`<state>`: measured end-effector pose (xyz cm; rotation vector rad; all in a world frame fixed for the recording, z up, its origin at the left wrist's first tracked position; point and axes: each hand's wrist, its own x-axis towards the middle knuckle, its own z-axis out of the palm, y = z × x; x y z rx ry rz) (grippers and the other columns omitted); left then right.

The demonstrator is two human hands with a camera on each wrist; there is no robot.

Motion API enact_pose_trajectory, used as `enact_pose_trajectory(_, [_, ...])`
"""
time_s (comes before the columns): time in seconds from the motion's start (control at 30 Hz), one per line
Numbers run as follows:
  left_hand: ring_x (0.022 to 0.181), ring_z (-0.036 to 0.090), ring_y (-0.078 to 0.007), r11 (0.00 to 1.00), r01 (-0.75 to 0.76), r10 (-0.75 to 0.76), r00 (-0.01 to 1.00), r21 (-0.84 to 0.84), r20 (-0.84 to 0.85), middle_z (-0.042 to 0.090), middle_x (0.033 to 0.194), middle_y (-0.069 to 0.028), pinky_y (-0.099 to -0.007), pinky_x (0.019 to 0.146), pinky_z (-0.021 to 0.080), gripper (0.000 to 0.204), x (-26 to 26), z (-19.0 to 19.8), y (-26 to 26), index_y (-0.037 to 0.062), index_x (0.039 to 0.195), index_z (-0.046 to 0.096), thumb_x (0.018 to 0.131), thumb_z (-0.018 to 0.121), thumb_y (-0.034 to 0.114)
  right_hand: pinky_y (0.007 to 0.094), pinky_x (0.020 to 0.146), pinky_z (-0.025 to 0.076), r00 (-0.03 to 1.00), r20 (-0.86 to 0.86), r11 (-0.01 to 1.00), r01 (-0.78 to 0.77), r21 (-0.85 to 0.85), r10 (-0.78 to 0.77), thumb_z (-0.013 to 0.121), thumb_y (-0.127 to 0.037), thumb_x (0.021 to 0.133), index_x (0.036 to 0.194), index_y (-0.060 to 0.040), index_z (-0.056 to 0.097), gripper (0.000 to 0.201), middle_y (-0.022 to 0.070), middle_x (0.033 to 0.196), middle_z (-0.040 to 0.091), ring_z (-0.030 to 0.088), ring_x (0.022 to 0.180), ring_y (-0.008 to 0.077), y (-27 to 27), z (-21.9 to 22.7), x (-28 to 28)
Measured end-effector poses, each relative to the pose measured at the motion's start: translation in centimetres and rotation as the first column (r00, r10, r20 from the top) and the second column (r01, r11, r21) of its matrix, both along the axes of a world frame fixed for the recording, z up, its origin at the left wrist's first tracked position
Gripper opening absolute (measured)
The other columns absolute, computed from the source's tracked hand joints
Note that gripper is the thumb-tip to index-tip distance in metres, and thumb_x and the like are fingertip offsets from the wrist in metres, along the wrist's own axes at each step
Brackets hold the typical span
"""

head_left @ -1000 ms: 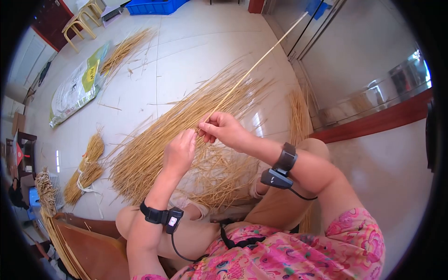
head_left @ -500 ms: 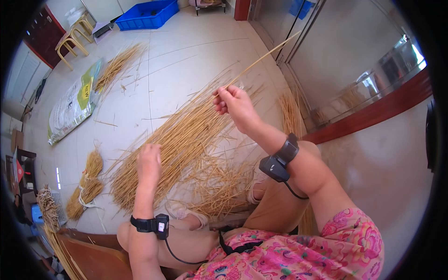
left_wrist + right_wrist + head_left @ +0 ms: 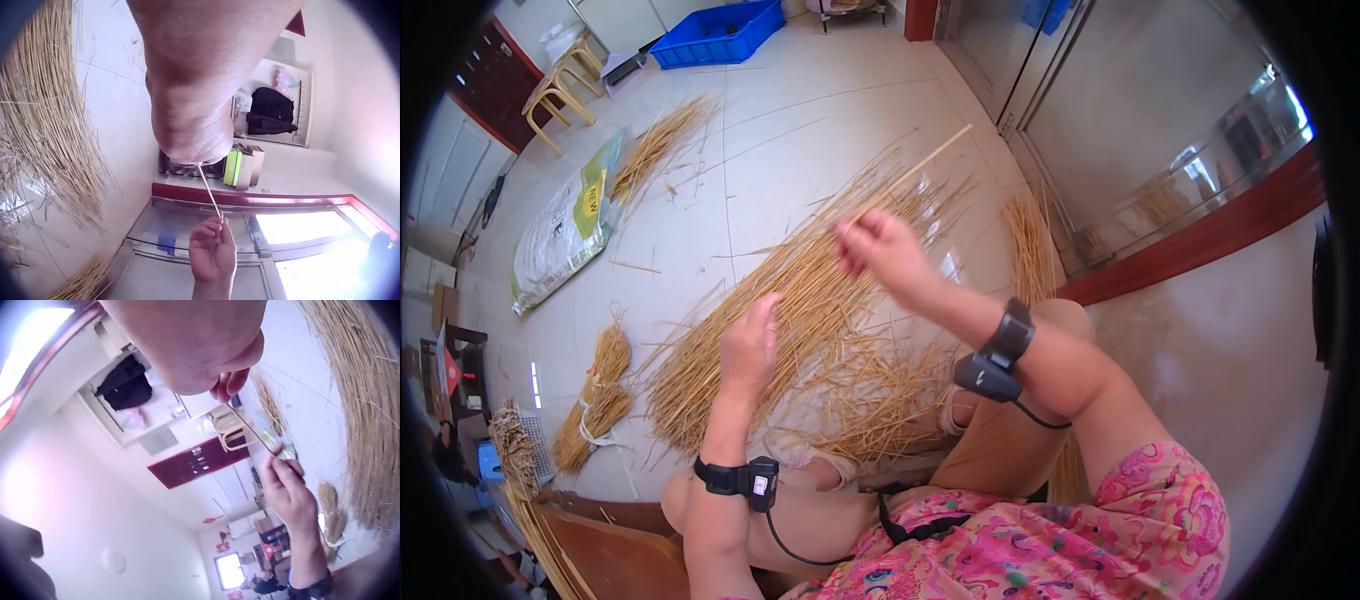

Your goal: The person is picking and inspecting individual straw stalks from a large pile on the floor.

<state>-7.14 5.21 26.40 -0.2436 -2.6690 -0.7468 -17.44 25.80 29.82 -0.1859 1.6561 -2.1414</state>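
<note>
A thin straw stalk slants up and away beyond my right hand, whose thumb and fingers pinch it. My left hand is lower and to the left, a short way apart. In the right wrist view, the stalk runs across to the left hand, which pinches it between thumb and finger. The left wrist view shows the same stalk spanning the gap to the right hand. Under both hands a broad pile of straw lies on the floor.
Short loose straw bits lie by the feet. A tied straw bundle, a printed sack and more straw are to the left. A blue crate stands far back; a metal cabinet is at right.
The hands were together on the stalk, then spread wide apart, and now are nearer each other again. Less of the stalk sticks out past the right hand than before.
</note>
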Motion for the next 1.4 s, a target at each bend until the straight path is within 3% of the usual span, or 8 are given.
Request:
enact_pose_trajectory(0.23, [0.079, 0.061, -0.0343, 0.999, -0.039, 0.039, 0.997, -0.004, 0.065, 0.062, 0.089, -0.0139, -0.0402, 0.065, 0.048, 0.013, 0.6, -0.2, -1.5, 0.0065, 0.100, 0.055, 0.088, 0.050, 0.007, 0.0202, 0.051, 0.043, 0.913, -0.070, 0.913, 0.392, -0.112, -0.401, 0.052, -0.019, 0.094, 0.099, -0.0006, 0.052, 0.019, 0.0050, 0.074, 0.058, 0.054, 0.059, 0.0086, 3.0, 2.0, -3.8])
enact_pose_trajectory(0.53, [0.076, 0.060, -0.0330, 0.995, -0.079, 0.068, 0.983, 0.058, 0.173, 0.061, 0.086, -0.0134, -0.0409, 0.064, 0.047, 0.010, 0.7, 0.8, -1.0, 0.0061, 0.097, 0.054, 0.090, 0.048, 0.010, 0.0221, 0.053, 0.048, 0.904, -0.036, 0.882, 0.405, -0.241, -0.425, 0.048, -0.015, 0.095, 0.095, 0.0013, 0.052, 0.017, 0.0081, 0.077, 0.060, 0.058, 0.061, 0.0111, 3.3, 2.4, -4.2])
enact_pose_trajectory(1.03, [0.061, 0.060, -0.0289, 0.992, -0.110, 0.109, 0.994, 0.054, 0.023, 0.062, 0.071, -0.0103, -0.0359, 0.052, 0.045, 0.009, 0.3, 1.5, 0.0, 0.0086, 0.089, 0.058, 0.090, 0.053, 0.016, 0.0215, 0.053, 0.048, 0.901, -0.235, 0.931, 0.359, -0.070, -0.365, 0.048, -0.009, 0.094, 0.088, 0.0002, 0.052, 0.012, 0.0073, 0.077, 0.062, 0.061, 0.062, 0.0105, 2.5, 1.9, -3.1])
enact_pose_trajectory(1.13, [0.057, 0.059, -0.0290, 0.987, -0.147, 0.147, 0.989, 0.060, 0.015, 0.061, 0.067, -0.0097, -0.0363, 0.049, 0.044, 0.009, 0.1, 1.5, 0.3, 0.0096, 0.086, 0.058, 0.090, 0.053, 0.016, 0.0202, 0.052, 0.045, 0.907, -0.389, 0.957, 0.239, 0.164, -0.160, 0.049, -0.009, 0.093, 0.089, -0.0019, 0.052, 0.009, 0.0048, 0.075, 0.060, 0.059, 0.062, 0.0088, 1.8, 2.1, -1.8])
enact_pose_trajectory(1.2, [0.056, 0.058, -0.0293, 0.983, -0.175, 0.175, 0.984, 0.051, 0.012, 0.060, 0.065, -0.0096, -0.0366, 0.048, 0.043, 0.010, 0.0, 1.6, 0.3, 0.0098, 0.085, 0.057, 0.090, 0.053, 0.017, 0.0238, 0.053, 0.046, 0.826, -0.532, 0.892, 0.086, 0.443, 0.185, 0.056, -0.008, 0.088, 0.085, -0.0010, 0.056, 0.008, 0.0050, 0.069, 0.060, 0.056, 0.058, 0.0094, 1.5, 0.9, -0.9])
enact_pose_trajectory(1.27, [0.056, 0.058, -0.0295, 0.982, -0.187, 0.186, 0.982, 0.036, 0.029, 0.060, 0.066, -0.0100, -0.0368, 0.048, 0.044, 0.010, -0.1, 1.4, 0.1, 0.0096, 0.085, 0.057, 0.090, 0.053, 0.017, 0.0316, 0.059, 0.049, 0.617, -0.437, 0.670, -0.207, 0.713, 0.655, 0.062, -0.015, 0.083, 0.086, -0.0015, 0.062, 0.014, 0.0112, 0.070, 0.063, 0.061, 0.063, 0.0211, 1.5, -0.3, 0.2])
enact_pose_trajectory(1.3, [0.056, 0.058, -0.0296, 0.981, -0.193, 0.191, 0.981, 0.029, 0.040, 0.060, 0.066, -0.0103, -0.0368, 0.048, 0.044, 0.010, -0.1, 1.3, 0.0, 0.0095, 0.084, 0.057, 0.090, 0.053, 0.017, 0.0321, 0.062, 0.049, 0.492, -0.125, 0.349, -0.394, 0.851, 0.861, 0.065, -0.019, 0.081, 0.088, -0.0030, 0.064, 0.017, 0.0114, 0.074, 0.065, 0.062, 0.067, 0.0246, 1.3, 0.3, 0.7])
enact_pose_trajectory(1.4, [0.058, 0.059, -0.0292, 0.988, -0.151, 0.151, 0.988, 0.036, 0.000, 0.061, 0.069, -0.0107, -0.0368, 0.049, 0.044, 0.009, -0.1, 1.5, 0.1, 0.0093, 0.084, 0.057, 0.089, 0.054, 0.016, 0.0367, 0.065, 0.050, 0.422, -0.039, 0.223, -0.397, 0.890, 0.906, 0.071, -0.025, 0.072, 0.091, -0.0062, 0.067, 0.027, 0.0120, 0.080, 0.066, 0.061, 0.070, 0.0302, 1.8, -0.7, 1.7])
